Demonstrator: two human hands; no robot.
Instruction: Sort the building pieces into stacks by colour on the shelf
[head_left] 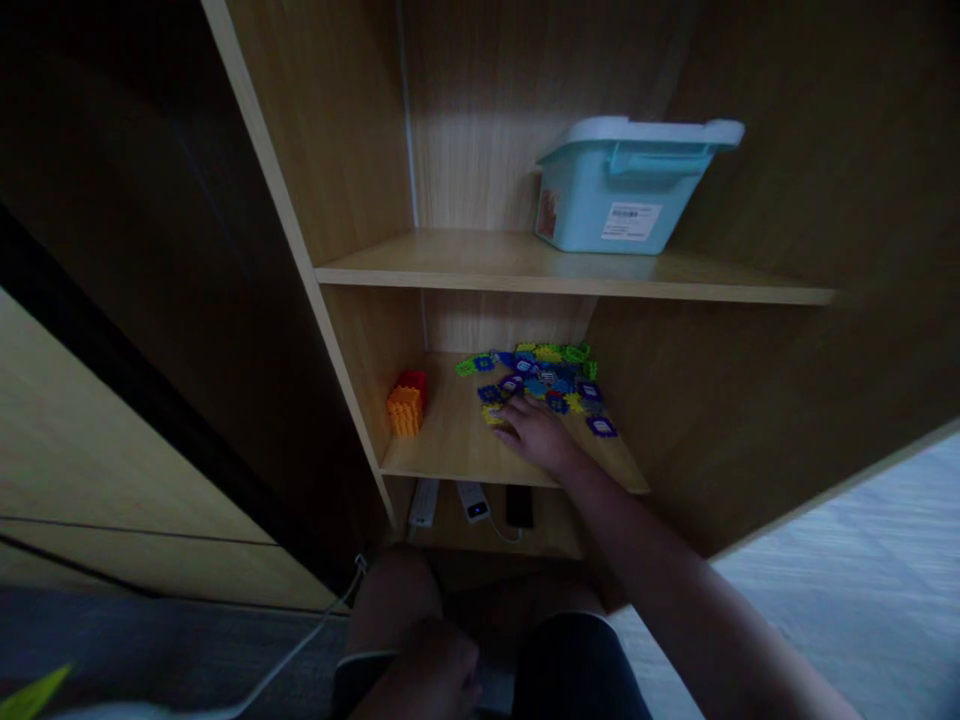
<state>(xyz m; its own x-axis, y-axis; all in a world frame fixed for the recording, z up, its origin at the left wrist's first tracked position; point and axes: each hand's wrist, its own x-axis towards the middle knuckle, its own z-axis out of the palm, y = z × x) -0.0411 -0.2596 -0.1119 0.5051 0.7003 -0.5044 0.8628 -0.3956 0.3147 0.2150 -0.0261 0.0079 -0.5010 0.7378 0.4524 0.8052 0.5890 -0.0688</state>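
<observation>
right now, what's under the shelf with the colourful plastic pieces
On the bottom board lie a white power strip, a white adapter with a cable, and a black device. Only their front ends show; the shelf covers everything farther back.

Bin [626, 190] on upper shelf [465, 262]; tiles [544, 380] right of stack [406, 402] below.

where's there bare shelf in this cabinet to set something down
The upper shelf is bare everywhere left of the blue bin. The middle shelf has a free strip between the orange block stack and the tile pile. Its right half is crowded, where the right hand rests on the tiles.
</observation>
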